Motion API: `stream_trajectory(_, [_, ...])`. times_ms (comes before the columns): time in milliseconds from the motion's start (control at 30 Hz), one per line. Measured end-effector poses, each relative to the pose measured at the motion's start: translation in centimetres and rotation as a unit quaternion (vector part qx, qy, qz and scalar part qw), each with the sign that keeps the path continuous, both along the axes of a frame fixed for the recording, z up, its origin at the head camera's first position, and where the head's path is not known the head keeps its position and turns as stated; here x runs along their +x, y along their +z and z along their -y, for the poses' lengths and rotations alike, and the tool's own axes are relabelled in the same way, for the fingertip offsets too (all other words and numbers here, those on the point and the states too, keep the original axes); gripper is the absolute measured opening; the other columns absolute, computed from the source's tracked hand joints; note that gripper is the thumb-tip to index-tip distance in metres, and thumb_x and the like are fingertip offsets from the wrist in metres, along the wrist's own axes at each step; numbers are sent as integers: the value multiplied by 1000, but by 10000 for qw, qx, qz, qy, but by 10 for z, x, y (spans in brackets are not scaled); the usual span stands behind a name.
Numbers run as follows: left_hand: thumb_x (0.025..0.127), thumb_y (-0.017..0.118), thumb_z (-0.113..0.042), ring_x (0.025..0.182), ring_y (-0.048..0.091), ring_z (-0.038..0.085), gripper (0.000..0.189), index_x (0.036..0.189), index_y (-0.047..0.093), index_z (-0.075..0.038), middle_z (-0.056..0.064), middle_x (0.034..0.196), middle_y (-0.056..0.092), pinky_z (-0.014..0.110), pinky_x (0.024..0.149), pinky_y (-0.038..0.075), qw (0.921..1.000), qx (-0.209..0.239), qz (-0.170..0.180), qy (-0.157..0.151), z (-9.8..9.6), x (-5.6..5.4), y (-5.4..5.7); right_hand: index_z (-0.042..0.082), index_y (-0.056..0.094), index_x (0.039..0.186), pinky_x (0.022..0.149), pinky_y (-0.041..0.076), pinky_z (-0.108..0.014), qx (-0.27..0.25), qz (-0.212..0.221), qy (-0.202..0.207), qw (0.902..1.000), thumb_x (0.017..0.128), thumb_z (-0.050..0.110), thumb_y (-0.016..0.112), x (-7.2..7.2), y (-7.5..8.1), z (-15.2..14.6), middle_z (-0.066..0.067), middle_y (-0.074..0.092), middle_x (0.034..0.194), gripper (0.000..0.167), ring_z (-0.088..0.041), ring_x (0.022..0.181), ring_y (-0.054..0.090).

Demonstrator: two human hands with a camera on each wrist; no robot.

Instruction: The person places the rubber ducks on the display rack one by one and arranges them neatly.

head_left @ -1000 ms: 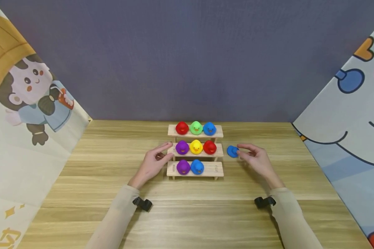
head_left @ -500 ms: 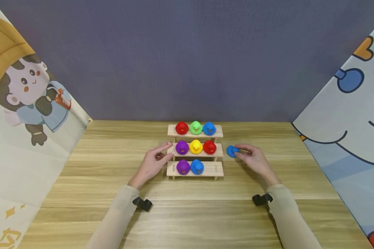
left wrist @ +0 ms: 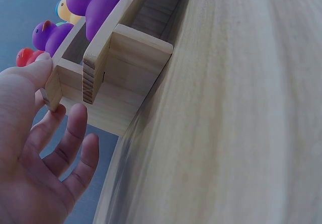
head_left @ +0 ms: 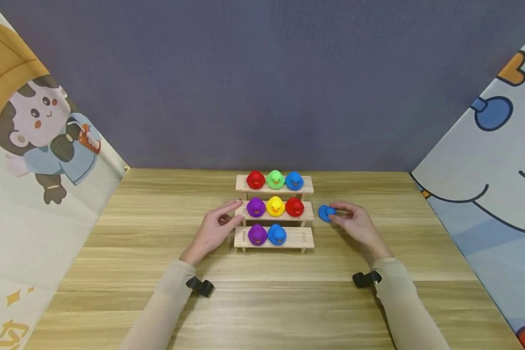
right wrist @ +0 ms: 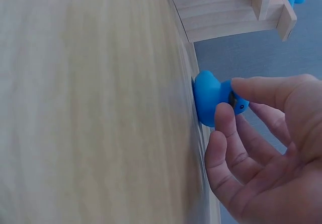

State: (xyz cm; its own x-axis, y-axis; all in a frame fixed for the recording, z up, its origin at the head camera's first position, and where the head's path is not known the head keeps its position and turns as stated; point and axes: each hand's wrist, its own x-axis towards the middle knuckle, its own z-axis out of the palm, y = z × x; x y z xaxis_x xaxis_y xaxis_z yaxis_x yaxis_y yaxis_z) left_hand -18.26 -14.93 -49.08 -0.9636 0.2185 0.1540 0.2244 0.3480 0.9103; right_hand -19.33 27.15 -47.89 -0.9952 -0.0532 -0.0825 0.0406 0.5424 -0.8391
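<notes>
My right hand (head_left: pixel 354 223) pinches the head of a blue rubber duck (right wrist: pixel 209 98) between thumb and fingers. This duck stands on the wooden table, just right of a three-tier wooden rack (head_left: pixel 290 243). On the rack's other side my left hand (head_left: pixel 212 231) holds the left end of the middle shelf (left wrist: pixel 53 93), thumb and index finger at its edges. A purple duck (head_left: pixel 257 235) and a blue duck (head_left: pixel 277 235) sit on the front shelf, leaving its right end bare. Purple, yellow (head_left: pixel 275 206) and red ducks line the middle shelf.
The back shelf carries a red duck (head_left: pixel 255 180), a green duck (head_left: pixel 275 180) and another blue duck (head_left: pixel 294 181). Behind the table (head_left: pixel 262 306) rises a dark grey-blue wall (head_left: pixel 262 87). Printed cartoon panels (head_left: pixel 26 160) flank both sides.
My right hand has shifted slightly left and its fingers have settled further onto the blue duck's head. The left hand, the rack and the other ducks stay in place.
</notes>
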Motion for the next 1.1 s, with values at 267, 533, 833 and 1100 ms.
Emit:
stream_trajectory(267, [103, 73, -32, 95, 70, 20, 47, 147, 65, -18, 10, 162, 54, 24, 78, 61, 10000, -11, 7, -2, 0, 1, 0, 5, 67, 140, 74, 59, -25, -72, -26, -99, 9999, 100, 29, 77, 5, 1, 2, -22, 71, 134, 48, -14, 93, 72])
stream_trajectory(533, [102, 75, -30, 94, 71, 20, 47, 147, 66, -17, 13, 162, 54, 23, 77, 60, 10000, 28, 17, 27, -1, 1, 2, 6, 69, 138, 69, 59, -26, -13, -269, -159, 9995, 99, 34, 78, 13, 7, 4, -20, 73, 131, 48, -20, 89, 73])
stream_trajectory(833, [101, 76, -28, 93, 71, 23, 47, 146, 66, -16, 14, 162, 53, 21, 77, 59, 9999, 113, 14, 55, -1, 1, 1, 10, 72, 134, 59, 52, -25, 202, -407, -152, 9989, 96, 39, 81, 26, 14, 13, -13, 77, 96, 48, -22, 74, 67])
stream_trajectory(1100, [101, 76, -28, 94, 70, 23, 47, 146, 67, -16, 14, 162, 53, 21, 77, 59, 9999, 101, 3, 60, -1, 0, 1, 10, 75, 129, 57, 50, -25, 22, -441, -40, 9990, 94, 36, 85, 38, 15, 23, -14, 77, 95, 44, -26, 75, 69])
